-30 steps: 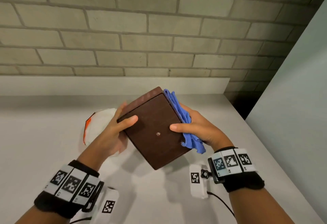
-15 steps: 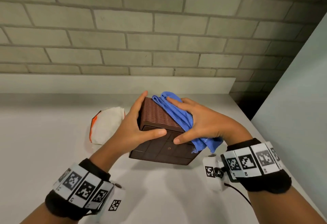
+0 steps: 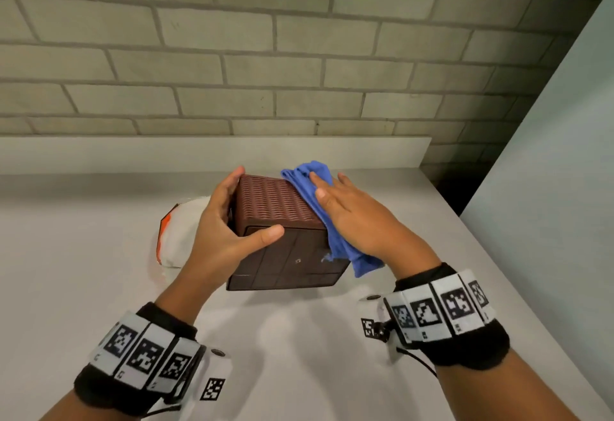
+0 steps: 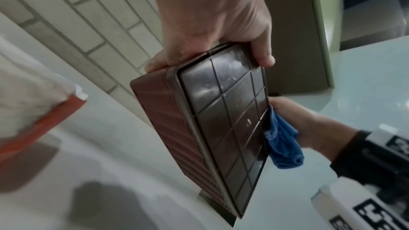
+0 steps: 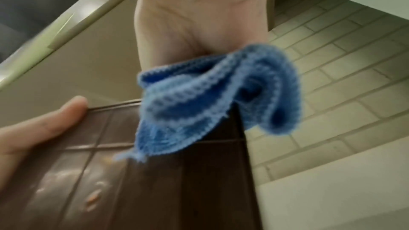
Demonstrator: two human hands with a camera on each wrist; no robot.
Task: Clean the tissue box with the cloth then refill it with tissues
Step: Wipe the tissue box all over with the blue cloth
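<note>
The brown tissue box (image 3: 282,231) stands tipped on the counter, its ribbed side up and its gridded base (image 4: 230,121) facing me. My left hand (image 3: 229,231) grips its left side, thumb across the base and fingers round the far edge. My right hand (image 3: 352,218) lies flat with straight fingers on the blue cloth (image 3: 319,208), pressing it against the box's right side. The cloth (image 5: 212,99) hangs off the box's near right corner. A white tissue pack with an orange edge (image 3: 176,238) lies on the counter behind my left hand, partly hidden.
The box rests on a pale grey counter (image 3: 299,354) with a low upstand and a brick wall (image 3: 299,72) behind. A pale cabinet side (image 3: 548,188) closes off the right. A dark gap (image 3: 455,191) sits at the counter's far right corner.
The box has been turned from base-up to ribbed side up and lowered to the counter. My right hand has flattened on the cloth and slid along the box's right side.
</note>
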